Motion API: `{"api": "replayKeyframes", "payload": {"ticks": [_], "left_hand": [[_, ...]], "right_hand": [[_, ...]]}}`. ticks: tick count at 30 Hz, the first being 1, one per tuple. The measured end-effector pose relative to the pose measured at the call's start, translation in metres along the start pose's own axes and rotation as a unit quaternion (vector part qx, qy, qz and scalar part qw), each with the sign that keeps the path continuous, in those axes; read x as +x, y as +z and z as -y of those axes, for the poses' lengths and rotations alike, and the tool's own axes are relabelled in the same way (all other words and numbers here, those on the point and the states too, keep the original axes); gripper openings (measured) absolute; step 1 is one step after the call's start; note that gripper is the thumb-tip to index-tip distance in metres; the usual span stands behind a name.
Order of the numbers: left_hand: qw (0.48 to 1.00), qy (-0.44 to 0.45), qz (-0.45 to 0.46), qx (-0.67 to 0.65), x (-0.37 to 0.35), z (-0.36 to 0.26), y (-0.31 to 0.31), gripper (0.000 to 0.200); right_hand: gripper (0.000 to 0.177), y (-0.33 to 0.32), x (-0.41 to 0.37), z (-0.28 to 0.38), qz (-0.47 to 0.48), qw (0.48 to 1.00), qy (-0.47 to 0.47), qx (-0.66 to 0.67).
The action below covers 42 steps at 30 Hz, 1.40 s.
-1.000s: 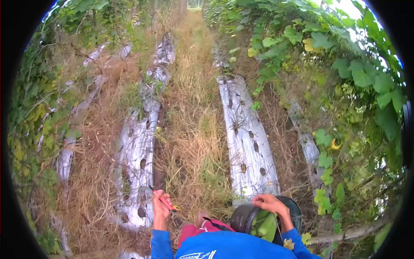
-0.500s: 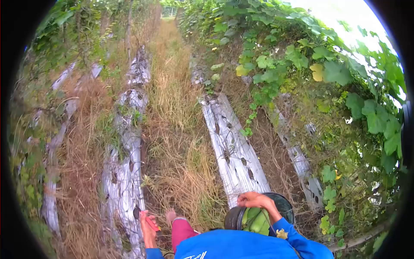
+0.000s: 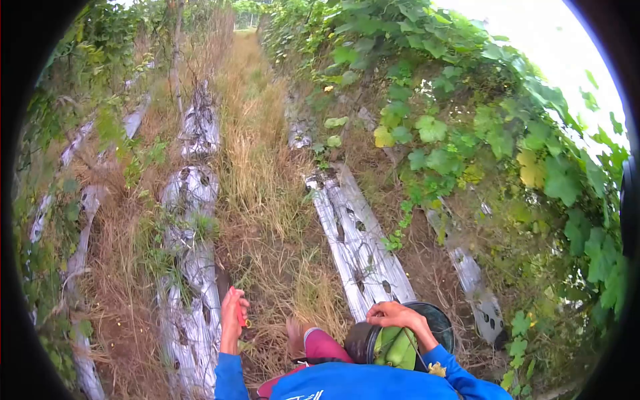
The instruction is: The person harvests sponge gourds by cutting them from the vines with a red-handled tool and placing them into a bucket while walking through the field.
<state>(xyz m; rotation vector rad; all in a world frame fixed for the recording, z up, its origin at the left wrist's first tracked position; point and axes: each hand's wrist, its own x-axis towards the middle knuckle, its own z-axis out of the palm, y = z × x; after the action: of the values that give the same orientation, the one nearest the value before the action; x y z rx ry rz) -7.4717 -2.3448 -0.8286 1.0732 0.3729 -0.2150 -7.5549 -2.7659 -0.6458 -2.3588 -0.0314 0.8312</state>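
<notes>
My left hand (image 3: 233, 319) is closed around a small red-handled cutting tool (image 3: 239, 315), held out over the edge of a silver plastic mulch strip (image 3: 190, 280). My right hand (image 3: 395, 317) grips the rim of a black bucket (image 3: 437, 319) carried at my right side. Green gourds (image 3: 395, 347) fill the bucket. Both arms are in blue sleeves. One bare foot (image 3: 294, 333) below a red trouser leg steps on the dry grass path between the strips.
A grassy path (image 3: 257, 167) runs straight ahead between two silver mulch strips with planting holes, the right one (image 3: 357, 247) beside me. A dense leafy vine trellis (image 3: 480, 133) rises on the right. More vines and weeds line the left side (image 3: 67, 133).
The view has moved forward along the path and swung left. My left hand rose a little with the tool. My right hand stays on the bucket rim.
</notes>
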Motion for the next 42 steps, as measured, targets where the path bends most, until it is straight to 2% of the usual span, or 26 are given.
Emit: {"api": "replayKeyframes", "payload": {"ticks": [2,4,6,7,8,10,11,13,14,17,19,21,22,23,24,25,27,30,31,32,34,36,38,40,42], "left_hand": [[1.000,0.004,0.013,-0.028,0.048,-0.009,0.017,0.022],[1.000,0.002,0.008,-0.024,0.095,-0.004,0.024,0.021],[0.999,-0.005,-0.016,-0.051,0.147,0.009,0.034,0.022],[0.995,-0.047,-0.034,-0.079,0.176,0.019,0.038,0.024],[0.992,-0.069,-0.070,-0.079,0.193,0.020,0.053,0.024],[0.989,-0.113,-0.078,-0.056,0.236,0.011,0.088,0.021],[0.990,-0.108,-0.071,-0.055,0.260,0.000,0.108,0.021],[0.997,-0.081,-0.006,0.002,0.303,-0.015,0.150,0.019],[0.997,-0.074,-0.003,-0.003,0.323,-0.026,0.168,0.019],[0.993,0.003,0.088,0.072,0.382,-0.080,0.219,0.022],[0.988,0.043,0.107,0.102,0.427,-0.115,0.243,0.024],[0.975,0.099,0.126,0.154,0.470,-0.157,0.265,0.031],[0.975,0.099,0.129,0.154,0.498,-0.171,0.271,0.031],[0.970,0.124,0.139,0.154,0.530,-0.184,0.274,0.032],[0.965,0.148,0.148,0.155,0.562,-0.195,0.274,0.033],[0.966,0.144,0.150,0.155,0.591,-0.201,0.272,0.033],[0.971,0.117,0.149,0.144,0.653,-0.224,0.278,0.033],[0.970,0.121,0.163,0.131,0.730,-0.253,0.299,0.033],[0.966,0.140,0.179,0.125,0.755,-0.260,0.313,0.033],[0.965,0.129,0.187,0.129,0.774,-0.268,0.329,0.033],[0.945,0.178,0.236,0.139,0.810,-0.296,0.369,0.033],[0.930,0.214,0.263,0.140,0.850,-0.318,0.409,0.032],[0.930,0.204,0.277,0.128,0.883,-0.343,0.450,0.030],[0.931,0.202,0.281,0.117,0.910,-0.361,0.491,0.028],[0.934,0.200,0.278,0.107,0.935,-0.369,0.527,0.027]], "right_hand": [[0.037,-0.034,0.046,0.003,0.014,0.998,0.027,-0.055],[0.035,-0.059,0.100,-0.025,-0.006,0.998,0.014,-0.068],[0.035,-0.098,0.143,-0.041,0.019,0.992,0.121,0.029],[0.034,-0.115,0.165,-0.061,0.018,0.995,0.100,0.023],[0.037,-0.141,0.172,-0.046,0.013,0.994,0.112,0.013],[0.038,-0.190,0.186,-0.010,-0.022,0.988,0.146,0.039],[0.038,-0.208,0.200,-0.012,-0.008,0.990,0.128,0.055],[0.037,-0.238,0.228,-0.030,0.012,0.994,0.075,0.079],[0.035,-0.253,0.242,-0.025,0.017,0.994,0.069,0.078],[0.038,-0.306,0.291,-0.011,0.018,0.998,0.062,0.022],[0.041,-0.357,0.318,0.007,-0.015,0.994,-0.013,-0.105],[0.042,-0.409,0.356,0.026,-0.055,0.986,-0.008,-0.157],[0.041,-0.435,0.382,0.027,-0.078,0.988,-0.034,-0.132],[0.039,-0.458,0.403,0.039,-0.095,0.988,-0.008,-0.118],[0.039,-0.476,0.422,0.051,-0.153,0.979,-0.057,-0.125],[0.039,-0.496,0.445,0.065,-0.170,0.976,-0.039,-0.129],[0.039,-0.513,0.491,0.084,-0.218,0.971,-0.033,-0.093],[0.042,-0.531,0.544,0.108,-0.163,0.984,-0.071,-0.016],[0.041,-0.534,0.553,0.114,-0.138,0.990,-0.028,-0.016],[0.041,-0.536,0.561,0.116,-0.139,0.990,-0.016,-0.007],[0.039,-0.543,0.577,0.118,-0.110,0.993,-0.034,0.011],[0.039,-0.548,0.594,0.109,-0.114,0.993,-0.014,0.021],[0.041,-0.553,0.607,0.104,-0.103,0.993,0.005,0.061],[0.041,-0.561,0.620,0.085,-0.107,0.992,-0.022,0.068],[0.038,-0.576,0.629,0.084,-0.089,0.985,0.047,0.141]]}}
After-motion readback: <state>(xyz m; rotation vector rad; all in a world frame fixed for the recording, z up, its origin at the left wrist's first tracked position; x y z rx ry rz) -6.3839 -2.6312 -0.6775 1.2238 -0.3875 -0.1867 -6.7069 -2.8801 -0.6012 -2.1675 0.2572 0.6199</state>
